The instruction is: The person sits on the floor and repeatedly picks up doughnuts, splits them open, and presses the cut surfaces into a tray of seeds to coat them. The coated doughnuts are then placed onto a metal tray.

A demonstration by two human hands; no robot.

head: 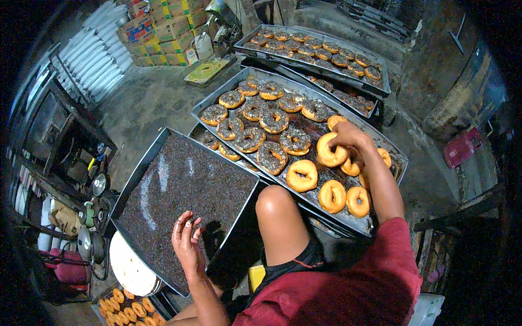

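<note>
My right hand grips a plain ring doughnut over the right part of a long metal tray. More plain doughnuts lie around it, some partly hidden by my hand and forearm. The left part of this tray carries several doughnuts topped with dark sprinkles. My left hand is raised over a square metal pan, fingers apart and a little curled, holding nothing. Dark chocolate-coloured sprinkles cover the bottom of that pan, with pale streaks of bare metal showing through.
Behind stand stacked trays of sprinkled doughnuts. Another tray of plain doughnuts sits at lower left, near a white round container. My bare knee rises between pan and tray. Cardboard boxes and a red gas cylinder stand farther off.
</note>
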